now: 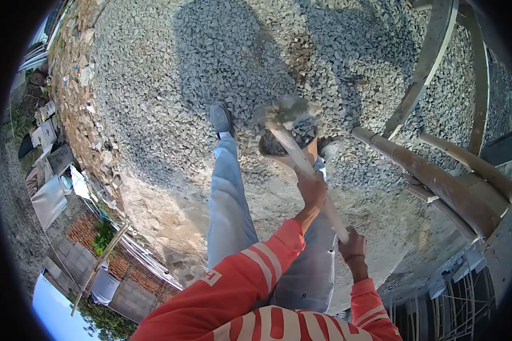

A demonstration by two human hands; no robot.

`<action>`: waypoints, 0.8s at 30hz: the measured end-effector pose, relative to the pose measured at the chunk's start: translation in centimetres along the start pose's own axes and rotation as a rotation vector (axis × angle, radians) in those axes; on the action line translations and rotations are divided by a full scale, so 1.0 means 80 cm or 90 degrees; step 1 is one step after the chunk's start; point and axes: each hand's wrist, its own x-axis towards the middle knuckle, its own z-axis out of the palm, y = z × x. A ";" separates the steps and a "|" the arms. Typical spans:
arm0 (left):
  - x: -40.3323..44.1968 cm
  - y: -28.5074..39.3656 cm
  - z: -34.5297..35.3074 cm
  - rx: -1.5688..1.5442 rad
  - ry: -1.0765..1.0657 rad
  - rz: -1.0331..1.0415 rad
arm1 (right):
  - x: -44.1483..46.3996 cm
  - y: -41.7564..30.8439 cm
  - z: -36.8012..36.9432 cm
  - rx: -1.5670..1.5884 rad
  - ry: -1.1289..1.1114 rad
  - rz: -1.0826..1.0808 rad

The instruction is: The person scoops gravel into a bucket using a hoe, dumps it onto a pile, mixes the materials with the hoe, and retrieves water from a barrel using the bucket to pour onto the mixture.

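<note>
A hoe with a pale wooden handle slants across the middle of the view. My left hand is wrapped around the handle partway along it. Lower down, my right hand grips near the handle's end. The dusty hoe blade is over the far side of a bucket, which has gravel in it. Whether the blade touches the bucket's rim is unclear. Part of the bucket is hidden behind the handle. My left shoe rests on the gravel to the left of the bucket.
Grey gravel spreads ahead, with bare packed ground nearer my legs. On the right lie bamboo poles and long wooden planks. Rubble and scraps line the left edge, near a brick wall.
</note>
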 end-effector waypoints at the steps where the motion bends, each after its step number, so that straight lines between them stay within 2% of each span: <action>1: -0.002 0.011 -0.004 -0.009 -0.056 0.038 | 0.001 -0.021 -0.001 0.073 0.033 -0.005; 2: 0.008 0.016 -0.014 -0.007 -0.046 0.032 | 0.007 -0.036 0.007 0.071 0.022 -0.009; 4: 0.042 0.033 -0.040 0.128 -0.175 0.225 | 0.017 -0.060 0.024 0.207 0.102 -0.099; 6: 0.107 0.039 -0.063 0.205 -0.018 0.373 | 0.018 -0.087 0.007 0.237 0.130 -0.103; 8: 0.192 0.031 -0.087 0.376 0.171 0.316 | 0.002 -0.094 -0.019 0.264 0.163 -0.095; 10: 0.300 -0.009 -0.095 0.545 0.303 0.285 | -0.028 -0.083 -0.038 0.202 0.129 -0.058; 11: 0.375 -0.038 -0.098 0.408 0.193 0.097 | -0.046 -0.077 -0.045 0.222 0.110 -0.020; 13: 0.431 -0.050 -0.091 0.261 0.068 -0.095 | -0.083 -0.059 -0.053 0.240 0.096 0.036; 15: 0.410 -0.025 -0.076 -0.161 -0.033 -0.274 | -0.119 -0.036 -0.055 0.228 0.099 0.063; 16: 0.405 -0.039 -0.072 -0.159 -0.035 -0.281 | -0.137 -0.027 -0.056 0.177 0.083 0.097; 18: 0.401 -0.043 -0.064 -0.134 -0.219 -0.215 | -0.166 -0.006 -0.048 0.142 0.075 0.124; 20: 0.393 -0.064 -0.044 -0.001 -0.261 -0.170 | -0.187 0.025 -0.030 0.166 0.050 0.192; 21: 0.350 -0.060 -0.024 0.035 -0.126 -0.132 | -0.193 0.033 -0.028 0.158 0.021 0.219; 23: 0.358 -0.112 -0.030 0.277 -0.072 -0.074 | -0.212 0.068 0.008 0.161 0.040 0.230; 24: 0.282 -0.062 -0.043 0.211 -0.051 -0.057 | -0.213 0.085 0.032 0.164 0.051 0.241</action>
